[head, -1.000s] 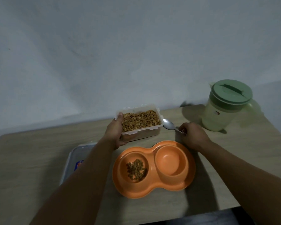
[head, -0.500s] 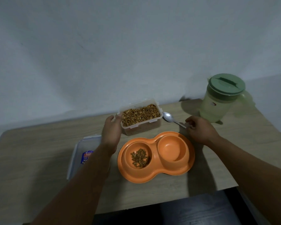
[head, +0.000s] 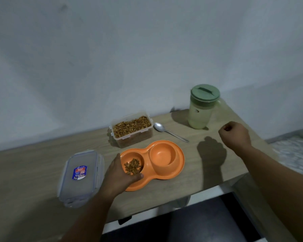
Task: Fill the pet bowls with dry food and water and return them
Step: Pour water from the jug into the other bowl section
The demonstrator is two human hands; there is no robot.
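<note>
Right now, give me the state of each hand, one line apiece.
Left hand: gripping the near rim of the orange plastic double pet bowl, thumb over the edge.
Right hand: fingers curled into a fist, holding nothing, above the wooden table.

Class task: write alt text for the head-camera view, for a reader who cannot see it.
A person's left hand grips the rim of an orange double pet bowl holding some kibble; the right hand hovers fisted near a green-lidded pitcher.

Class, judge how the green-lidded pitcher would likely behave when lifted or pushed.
The pitcher looks mostly full, so probably heavy. It stands tall and narrow, so a high push may tip it. Its lid appears seated, likely limiting spills.
</note>
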